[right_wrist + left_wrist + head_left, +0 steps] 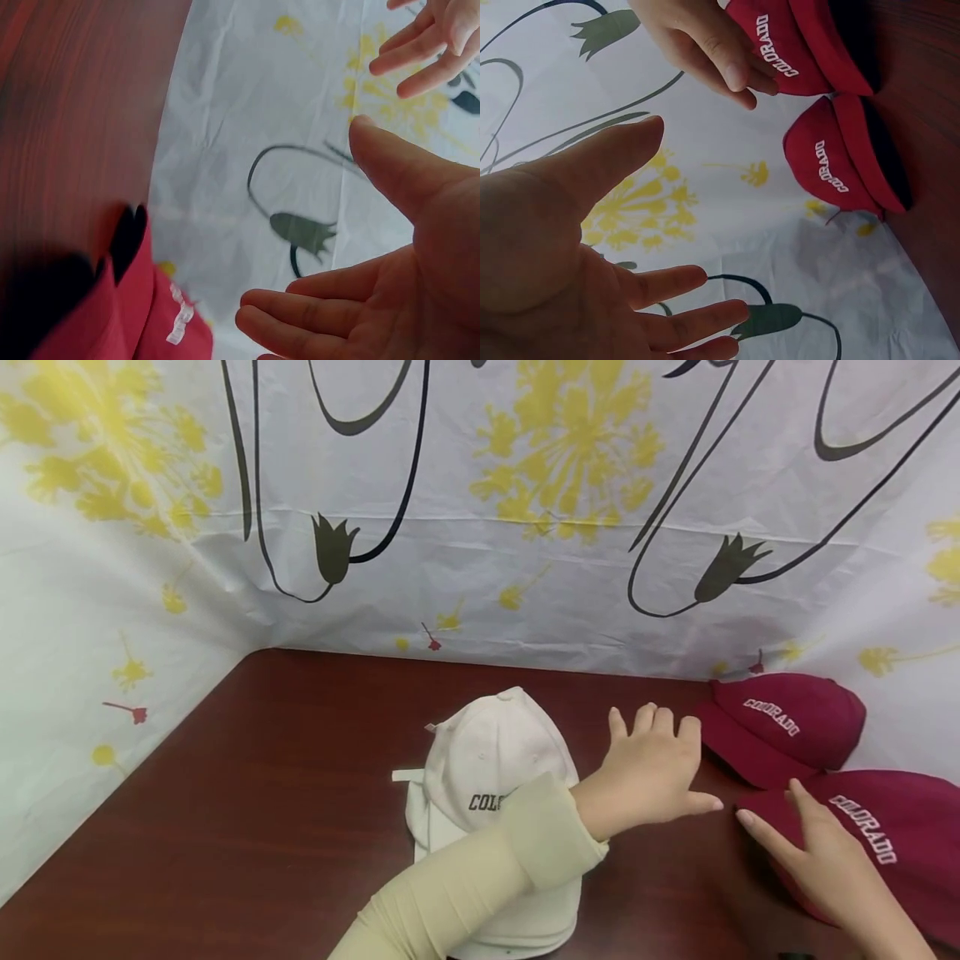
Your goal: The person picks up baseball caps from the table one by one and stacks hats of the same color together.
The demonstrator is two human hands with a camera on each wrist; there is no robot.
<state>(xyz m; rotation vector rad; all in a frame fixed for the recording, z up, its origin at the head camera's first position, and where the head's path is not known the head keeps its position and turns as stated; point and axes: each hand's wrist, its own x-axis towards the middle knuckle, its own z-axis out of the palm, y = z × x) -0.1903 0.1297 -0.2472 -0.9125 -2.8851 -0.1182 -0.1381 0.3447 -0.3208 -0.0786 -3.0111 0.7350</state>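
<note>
My left hand hovers to the right of the white caps with its fingers spread and nothing in its grasp. Its sleeve passes in front of the top white baseball cap, hiding part of the dark lettering. At least one more white cap shows beneath that one. On the right, my right hand is over the brim side of the nearer dark red baseball cap, thumb and fingers apart; whether it touches the cap I cannot tell. Behind lies another dark red cap. Both red caps read COLORADO in white.
A dark reddish-brown table carries all the caps. White cloth printed with yellow and dark flowers stands along its back and sides. The farther red cap lies close to the cloth at the back right corner.
</note>
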